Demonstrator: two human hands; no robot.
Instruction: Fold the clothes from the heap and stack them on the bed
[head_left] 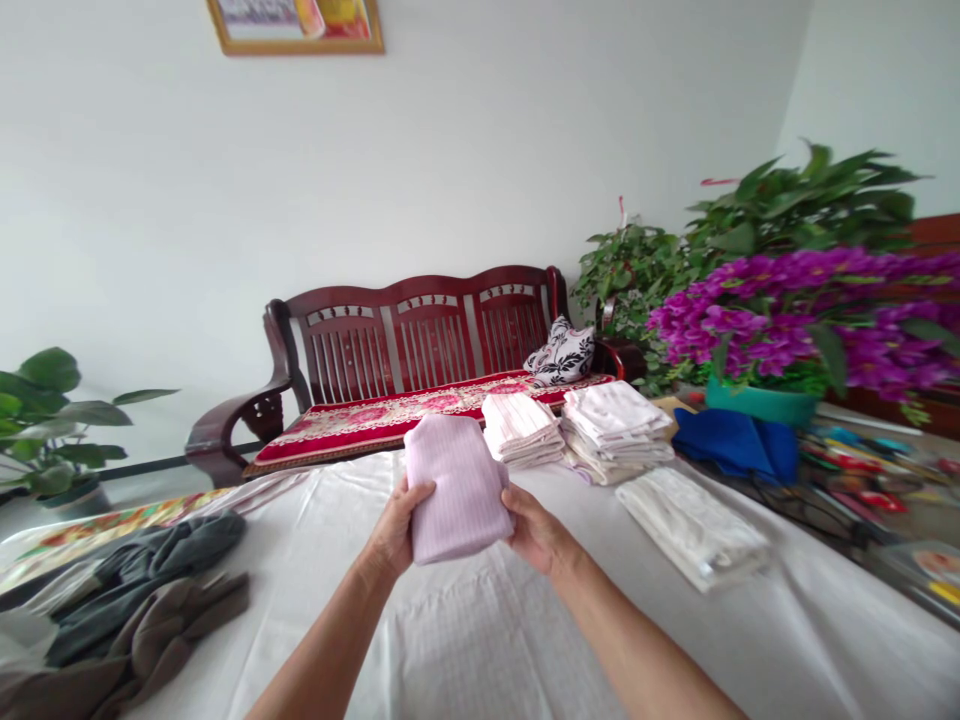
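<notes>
A folded lilac cloth with fine stripes (457, 490) is held up in front of me, above the white-covered table. On its left edge my left hand (397, 525) grips it, thumb on the near face. My right hand (536, 525) pinches the lower right edge, and the fingers behind the cloth are hidden. Just beyond it to the right stand a stack of folded striped cloths (521, 430) and a taller stack of folded pale cloths (615, 430). A folded white cloth (694, 525) lies flat nearer to me on the right.
Crumpled dark clothes (142, 600) lie at the left. Behind the table is a wooden bench (420, 340) with a red seat cover. At the right are a blue cloth (735, 445), a teal flower pot (761, 402) with purple flowers, and blurred small items.
</notes>
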